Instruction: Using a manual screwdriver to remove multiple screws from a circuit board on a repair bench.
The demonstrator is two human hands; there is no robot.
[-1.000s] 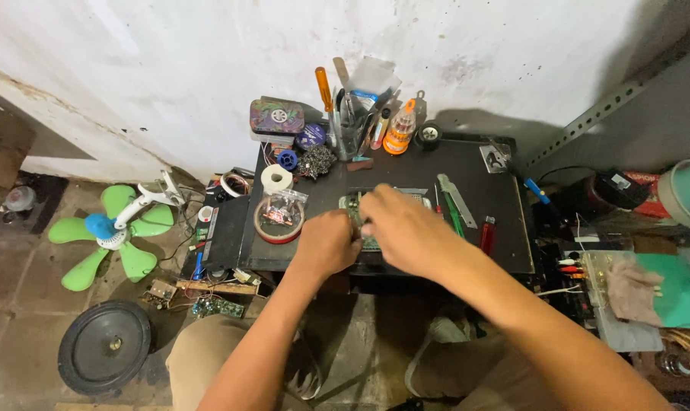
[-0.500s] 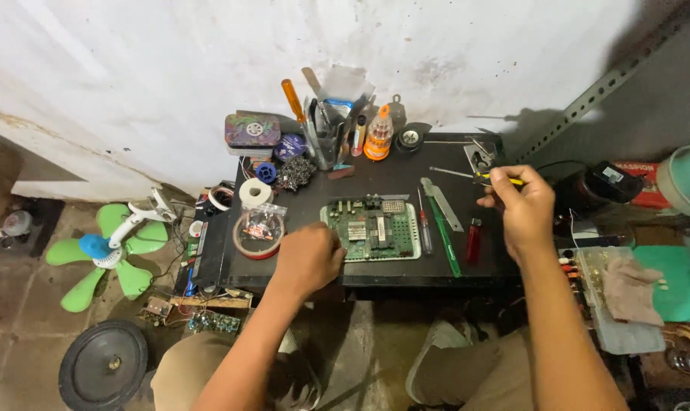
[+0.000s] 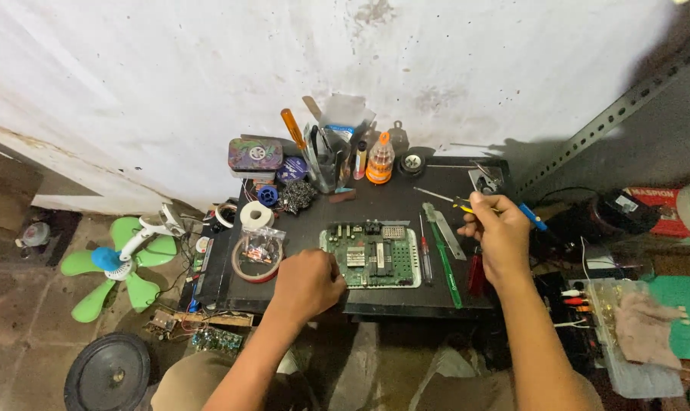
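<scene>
From the head camera, looking down, a small black desk (image 3: 406,199) stands against a stained white wall, and a green circuit board (image 3: 372,256) lies flat near its front edge, roughly in the middle. The left hand (image 3: 307,283) rests at the board's left edge with its fingers curled down onto the corner, touching it; its grip is closed loosely against the board rather than wrapped around it. The right hand (image 3: 498,234) hovers over the right part of the desk, well apart from the board, its fingers pinched together on a thin screwdriver (image 3: 445,199) with a yellow and black handle, whose metal shaft points left toward the back of the desk. Between the board and that hand lie a red-handled screwdriver (image 3: 423,255), a grey flat tool (image 3: 444,230) and a long green tool (image 3: 449,274), side by side. To the left of the board sits a red-rimmed round dish (image 3: 255,257) with a clear bag on it, and just behind it a white roll of tape (image 3: 256,215). At the back of the desk stand a holder crowded with tools (image 3: 323,156), an orange bottle (image 3: 380,160) and a patterned tin (image 3: 255,154). On the floor at left lie a green fan (image 3: 116,262) and a dark round speaker (image 3: 109,375).
</scene>
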